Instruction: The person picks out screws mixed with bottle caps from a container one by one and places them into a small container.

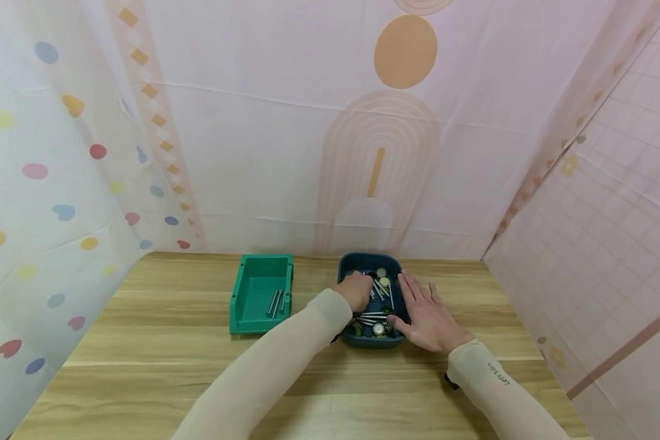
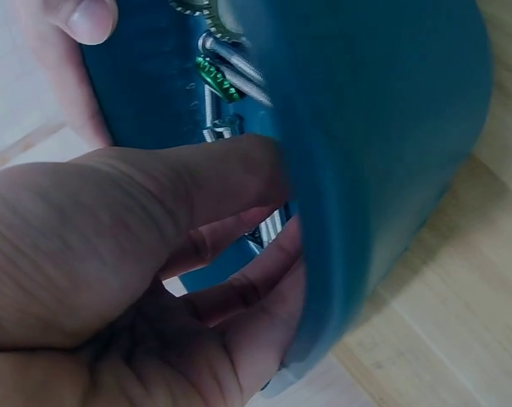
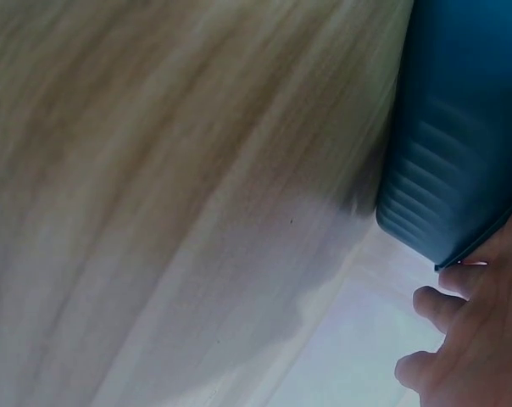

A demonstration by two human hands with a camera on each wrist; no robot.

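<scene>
A dark blue bin (image 1: 371,343) holds several long silvery bolts (image 1: 382,288) and bottle caps (image 1: 378,329), some gold, some green. My left hand (image 1: 356,291) reaches into its left side, fingers bent. In the left wrist view, the left hand (image 2: 197,220) has bolts (image 2: 273,225) showing between thumb and fingers; the bin wall (image 2: 375,153) hides the fingertips, so a grip cannot be made out. My right hand (image 1: 430,319) rests on the bin's right rim, fingers fairly straight, thumb over the edge. The right wrist view shows that hand (image 3: 481,331) against the bin's outside (image 3: 459,161).
Left of the blue bin stands a green open-front bin (image 1: 260,284) with several bolts (image 1: 277,303) lying in its right part. Both stand on a wood-grain table (image 1: 374,397) near its back edge. Patterned cloth (image 1: 264,153) hangs behind and on both sides.
</scene>
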